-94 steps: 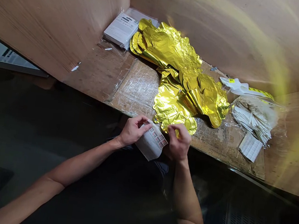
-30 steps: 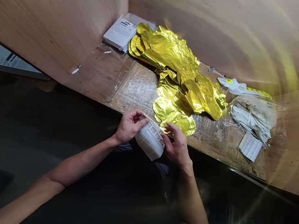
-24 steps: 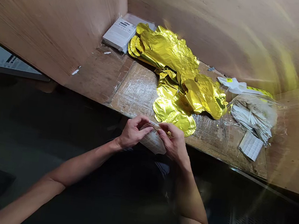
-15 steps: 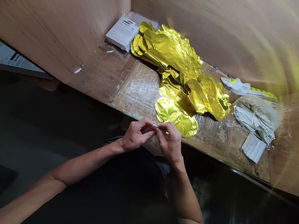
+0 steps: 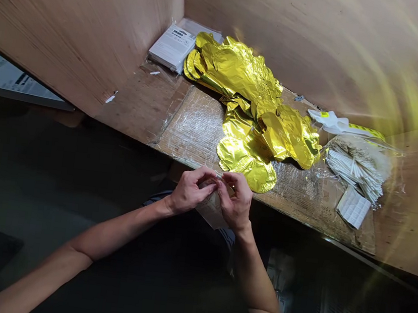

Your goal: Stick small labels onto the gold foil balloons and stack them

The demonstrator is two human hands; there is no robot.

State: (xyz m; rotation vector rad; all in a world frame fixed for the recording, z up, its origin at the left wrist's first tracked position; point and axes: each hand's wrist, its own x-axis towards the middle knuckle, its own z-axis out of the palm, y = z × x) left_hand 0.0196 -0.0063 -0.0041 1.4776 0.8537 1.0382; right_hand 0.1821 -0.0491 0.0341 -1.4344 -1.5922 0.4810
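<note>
Close to the front edge of the bench, my left hand [image 5: 190, 190] and my right hand [image 5: 235, 198] pinch the upper edge of a clear plastic bag [image 5: 214, 209]. The bag hangs below my fingers, over my lap. Its contents are partly hidden by my hands, and I cannot make them out. Just beyond my fingertips lies a flat gold foil balloon [image 5: 248, 164] with rounded lobes. It joins a larger heap of gold foil balloons [image 5: 238, 74] that stretches back and to the left.
White packaged cards [image 5: 172, 48] are stacked in the back left corner. At the right lie a bag of white sticks [image 5: 358, 167], a white gridded sheet [image 5: 354, 207] and a white plastic piece with yellow labels [image 5: 335, 122]. Wooden panels [image 5: 307, 41] enclose the bench.
My hands stay nearly in place, with slight finger movement. The bag has swung a little and more of it shows below my fingers. The balloons have not moved.
</note>
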